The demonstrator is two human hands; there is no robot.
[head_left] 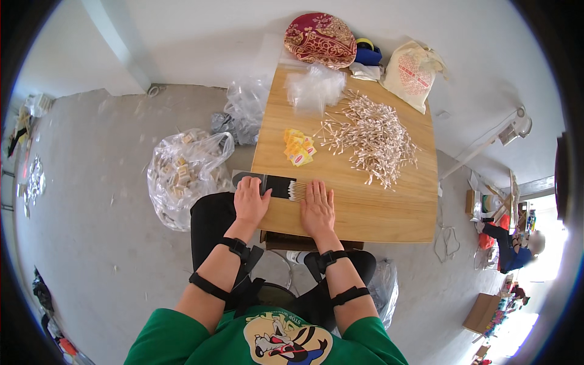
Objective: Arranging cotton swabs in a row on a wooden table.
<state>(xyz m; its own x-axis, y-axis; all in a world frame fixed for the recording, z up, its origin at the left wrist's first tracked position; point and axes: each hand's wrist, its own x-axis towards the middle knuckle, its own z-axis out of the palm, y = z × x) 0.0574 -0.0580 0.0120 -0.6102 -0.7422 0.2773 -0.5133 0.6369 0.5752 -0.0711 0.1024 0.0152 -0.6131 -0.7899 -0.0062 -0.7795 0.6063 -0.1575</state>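
Cotton swabs [297,190] lie sideways just left of the nearer right hand [318,210] — flat, grasping nothing; left hand [250,201] curls over black holder [278,186] — grip unclear.

Wide fisheye view from the head of a seated person [188,340], facing steeply down, hands [318,210] and wooden desk [377,213] close below, floor [121,261] and walls [201,36] curving farther off around them.

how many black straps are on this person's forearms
4. On the left forearm, one strap near the wrist, another strap toward the elbow. On the right forearm, one strap near the wrist, another strap toward the elbow.
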